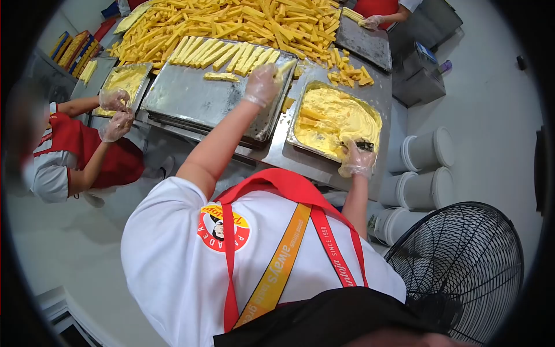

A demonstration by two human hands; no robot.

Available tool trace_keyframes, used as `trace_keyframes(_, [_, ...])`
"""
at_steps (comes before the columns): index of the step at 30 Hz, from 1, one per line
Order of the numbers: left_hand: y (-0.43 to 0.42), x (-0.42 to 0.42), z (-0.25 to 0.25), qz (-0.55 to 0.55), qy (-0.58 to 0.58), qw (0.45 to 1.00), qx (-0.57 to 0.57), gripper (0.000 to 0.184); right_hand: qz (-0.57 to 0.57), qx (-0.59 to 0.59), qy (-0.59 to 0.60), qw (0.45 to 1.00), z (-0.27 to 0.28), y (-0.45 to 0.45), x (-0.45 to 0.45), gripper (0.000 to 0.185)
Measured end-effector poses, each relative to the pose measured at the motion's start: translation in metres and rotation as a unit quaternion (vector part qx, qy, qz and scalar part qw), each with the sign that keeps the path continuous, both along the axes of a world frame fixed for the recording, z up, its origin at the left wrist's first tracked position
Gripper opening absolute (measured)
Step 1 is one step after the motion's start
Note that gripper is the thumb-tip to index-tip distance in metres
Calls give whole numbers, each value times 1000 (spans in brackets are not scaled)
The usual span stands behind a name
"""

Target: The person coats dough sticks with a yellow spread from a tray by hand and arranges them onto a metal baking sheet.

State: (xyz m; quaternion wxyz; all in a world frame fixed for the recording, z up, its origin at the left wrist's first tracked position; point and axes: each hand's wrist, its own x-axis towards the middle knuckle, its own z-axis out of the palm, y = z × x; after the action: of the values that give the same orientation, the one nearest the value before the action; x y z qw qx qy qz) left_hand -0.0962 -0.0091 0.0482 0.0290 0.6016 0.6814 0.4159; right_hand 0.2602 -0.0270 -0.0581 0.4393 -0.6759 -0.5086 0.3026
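In the head view, the only one, I take the flat tray [196, 95] as landmark, and sides are those of the person. The gloved left grip [261, 85] is above the right edge of the flat tray, with fingers closed around one pale yellow stick [285, 68], which points away to the right. At the far side of the flat tray lies a row of coated sticks [225, 55], with one loose stick [221, 76] nearer. To the right of the flat tray, on the steel tabletop [384, 95], stands the deep tray [315, 151] with yellow cream [350, 115]; the gloved right grip [357, 161] is at its near right corner, fingers bent. Beside these fingers is a dark patch [365, 146], but I cannot tell if it is a held tool, nor how far this grip is open. Behind the flat tray is the big pile of sticks [231, 23]. In my judgement, the held stick could slip because of greasy gloves, or break if it is squeezed too strongly; cream could drip between the trays, and a careless placing could smear the row, whose sticks lie very close together
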Motion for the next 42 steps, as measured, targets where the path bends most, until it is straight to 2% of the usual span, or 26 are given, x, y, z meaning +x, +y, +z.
trace_keyframes(3, [40,-23,-39,14,134,991,22,11,15,-1,-71,997,21,-5,-13,48])
trace_keyframes(4, [41,-24,-41,26,135,990,-11,12,24,-3,-97,995,32,-12,-18,48])
trace_keyframes(9, [48,-25,-31,48,135,981,-130,26,55,13,-69,996,61,-32,-40,34])
trace_keyframes(12, [49,-25,-36,80,90,992,-34,23,124,64,-21,990,63,-41,-48,27])
trace_keyframes(13, [50,-23,-33,102,64,990,-69,25,151,95,-26,984,62,-44,-51,25])
trace_keyframes(14, [47,-21,-31,104,94,990,-15,25,177,123,-32,976,61,-50,-53,23])
trace_keyframes(15, [40,-22,-28,103,123,986,39,26,196,102,-43,974,71,-56,-57,23])
trace_keyframes(16, [34,-20,-23,103,151,979,93,27,209,120,-90,966,55,-50,-48,24])
trace_keyframes(17, [31,-14,-16,67,119,988,66,27,222,137,-135,956,30,-36,-32,24])
trace_keyframes(19, [26,6,-17,-73,173,977,102,26,227,119,-380,889,18,-7,-9,26])
trace_keyframes(20, [21,18,-19,-143,197,963,118,26,194,99,-422,880,24,-1,-8,26])
trace_keyframes(21, [16,30,-17,-196,227,954,24,28,162,77,-462,869,33,5,-8,27])
trace_keyframes(23, [15,43,-35,-245,245,938,-22,32,50,80,-239,966,54,10,-25,26])
trace_keyframes(26, [14,57,-42,-273,268,921,-77,33,187,200,-115,955,66,-14,-64,27])
trace_keyframes(29, [25,65,-58,-261,315,906,-106,29,277,2,-106,955,88,-15,-73,30])
trace_keyframes(32, [30,68,-57,-256,300,910,-124,27,104,-41,-126,986,55,31,-45,32])
trace_keyframes(33, [30,67,-55,-256,282,916,-125,27,69,-42,-200,977,85,19,-51,32])
trace_keyframes(36, [26,63,-49,-273,206,930,-138,28,144,99,-249,952,69,7,-59,32])
trace_keyframes(37, [26,63,-45,-279,175,934,-141,29,233,87,-184,951,67,0,-57,30])
trace_keyframes(40, [17,63,-32,-271,125,948,-107,30,340,-52,-26,939,78,-9,-41,29])
trace_keyframes(41, [12,64,-26,-281,109,948,-100,31,250,-75,-74,962,89,-7,-35,29])
trace_keyframes(42, [5,65,-17,-291,96,948,-92,32,204,8,-23,979,58,13,-16,29])
